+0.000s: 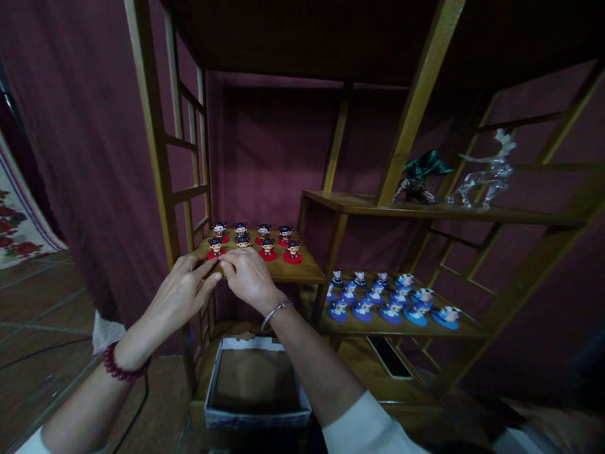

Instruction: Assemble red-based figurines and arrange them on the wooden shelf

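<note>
Two rows of small black-haired figurines on red bases stand on the upper left wooden shelf point(297, 273). My left hand point(182, 291) and my right hand point(248, 277) meet at the shelf's front edge, at the front-left figurine point(216, 247). The fingertips of both hands are at its red base, with thumbs and index fingers drawn together. A front-row figurine point(242, 242) is partly hidden behind my right hand. Farther right in that row are two more figurines, one point(267, 248) beside the other point(293, 251).
An open cardboard box point(258, 419) sits below the hands. Blue and purple figurines point(391, 310) fill a lower right shelf point(458, 325), above a phone point(390, 357). A clear deer ornament point(489, 176) and a green ornament point(423, 173) stand higher. Wooden posts point(155, 139) frame the shelves.
</note>
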Available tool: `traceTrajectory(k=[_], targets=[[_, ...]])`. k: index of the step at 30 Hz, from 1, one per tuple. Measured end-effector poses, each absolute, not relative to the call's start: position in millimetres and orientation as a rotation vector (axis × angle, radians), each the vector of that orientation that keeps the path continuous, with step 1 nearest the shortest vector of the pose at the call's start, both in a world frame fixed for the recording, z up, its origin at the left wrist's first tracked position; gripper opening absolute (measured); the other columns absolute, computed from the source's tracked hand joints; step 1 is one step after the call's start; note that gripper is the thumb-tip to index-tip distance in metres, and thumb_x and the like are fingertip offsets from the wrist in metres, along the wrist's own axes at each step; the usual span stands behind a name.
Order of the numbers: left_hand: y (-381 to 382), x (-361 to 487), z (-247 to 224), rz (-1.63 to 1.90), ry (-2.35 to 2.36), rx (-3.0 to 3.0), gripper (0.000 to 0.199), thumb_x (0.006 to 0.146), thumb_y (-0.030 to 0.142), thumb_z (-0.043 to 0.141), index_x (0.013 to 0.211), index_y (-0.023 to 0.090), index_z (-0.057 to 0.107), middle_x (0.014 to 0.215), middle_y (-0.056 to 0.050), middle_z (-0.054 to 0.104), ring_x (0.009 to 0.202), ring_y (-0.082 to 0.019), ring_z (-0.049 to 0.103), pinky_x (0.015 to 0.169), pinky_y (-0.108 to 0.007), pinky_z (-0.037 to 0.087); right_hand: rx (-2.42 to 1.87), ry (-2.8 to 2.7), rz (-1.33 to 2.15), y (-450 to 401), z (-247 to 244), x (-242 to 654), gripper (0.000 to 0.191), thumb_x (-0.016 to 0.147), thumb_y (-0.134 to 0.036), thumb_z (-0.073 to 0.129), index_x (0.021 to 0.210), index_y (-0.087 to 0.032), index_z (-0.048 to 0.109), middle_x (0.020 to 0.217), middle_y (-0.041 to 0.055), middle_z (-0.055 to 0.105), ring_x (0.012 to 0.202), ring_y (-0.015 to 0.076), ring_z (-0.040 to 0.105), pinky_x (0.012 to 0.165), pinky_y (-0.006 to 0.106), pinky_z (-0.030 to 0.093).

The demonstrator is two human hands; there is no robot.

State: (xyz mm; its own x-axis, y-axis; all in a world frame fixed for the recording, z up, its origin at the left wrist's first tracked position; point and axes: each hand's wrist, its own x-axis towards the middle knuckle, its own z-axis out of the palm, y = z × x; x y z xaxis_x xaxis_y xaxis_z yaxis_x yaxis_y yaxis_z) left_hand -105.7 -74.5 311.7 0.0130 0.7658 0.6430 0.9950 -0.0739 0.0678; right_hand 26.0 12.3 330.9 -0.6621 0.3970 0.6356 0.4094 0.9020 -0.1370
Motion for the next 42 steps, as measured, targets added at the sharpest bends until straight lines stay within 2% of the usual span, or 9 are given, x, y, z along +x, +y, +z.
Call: traceTrajectory(k=[12, 20, 30, 42], targets=[[-64, -107, 313, -0.683, -1.82, -1.868, 0.05, 0.088, 0.046, 0.033, 0.117, 0.013, 0.057, 0.117, -0.015, 0.056, 0.109, -0.027, 0.05, 0.095, -0.045, 0.041, -0.593, -2.447, -0.065, 8, 335, 27, 0.026, 0.09, -0.015, 0.039, 0.097, -0.015, 0.064, 0.095, 0.0058, 0.069, 0.091, 0.0151, 0.06, 0.088, 0.028, 0.036], [-58, -106, 315, -0.759, -1.754, -1.88, 0.051, 0.089, 0.043, 0.029, 0.114, 0.008, 0.058, 0.117, -0.017, 0.055, 0.114, -0.026, 0.046, 0.099, -0.042, 0.038, -0.409, -2.28, -0.068, 10, 327, 36, 0.025, 0.089, -0.014, 0.041, 0.091, -0.011, 0.066, 0.098, 0.0082, 0.068, 0.096, 0.0153, 0.058, 0.09, 0.027, 0.038], [-54, -107, 313, -0.776, -1.808, -1.883, 0.056, 0.09, 0.043, 0.025, 0.117, 0.004, 0.056, 0.122, -0.018, 0.055, 0.119, -0.026, 0.045, 0.103, -0.041, 0.035, -0.491, -2.208, -0.083, 7, 319, 67, 0.024, 0.088, -0.018, 0.046, 0.091, -0.011, 0.069, 0.102, 0.0085, 0.068, 0.094, 0.0179, 0.056, 0.091, 0.029, 0.041], [-59, -109, 304, -0.765, -1.66, -1.817, 0.053, 0.09, 0.043, 0.026, 0.116, 0.008, 0.056, 0.117, -0.017, 0.056, 0.12, -0.028, 0.041, 0.1, -0.047, 0.038, -0.554, -2.256, -0.164, 4, 323, 66, 0.028, 0.09, -0.024, 0.042, 0.091, -0.011, 0.068, 0.103, 0.0099, 0.067, 0.097, 0.0183, 0.056, 0.092, 0.031, 0.039]])
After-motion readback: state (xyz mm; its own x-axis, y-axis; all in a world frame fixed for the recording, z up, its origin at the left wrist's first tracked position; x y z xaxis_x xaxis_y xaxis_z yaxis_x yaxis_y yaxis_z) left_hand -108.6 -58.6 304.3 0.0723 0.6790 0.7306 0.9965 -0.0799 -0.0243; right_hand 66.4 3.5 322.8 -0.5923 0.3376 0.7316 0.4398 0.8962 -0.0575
